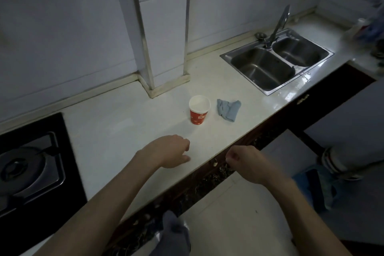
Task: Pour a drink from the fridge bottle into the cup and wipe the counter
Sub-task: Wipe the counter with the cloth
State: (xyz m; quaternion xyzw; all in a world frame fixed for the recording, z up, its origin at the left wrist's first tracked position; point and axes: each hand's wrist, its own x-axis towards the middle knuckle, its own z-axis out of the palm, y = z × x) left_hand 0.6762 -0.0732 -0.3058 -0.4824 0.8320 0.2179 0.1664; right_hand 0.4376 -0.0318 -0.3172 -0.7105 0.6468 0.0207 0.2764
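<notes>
A red paper cup [198, 111] with a white inside stands upright on the white counter [124, 122]. Just to its right lies a crumpled grey-blue cloth [228, 109]. No bottle is in view. My left hand [170, 150] hovers low over the counter's front part, short of the cup, fingers curled in and holding nothing. My right hand [246, 162] hangs past the counter's front edge, over the floor, loosely closed and empty.
A steel double sink [276, 60] with a tap [279, 25] sits at the back right. A black gas hob [31, 164] fills the left end. A tiled pillar [164, 27] juts out behind the cup. Blurred items [367, 29] stand at the far right.
</notes>
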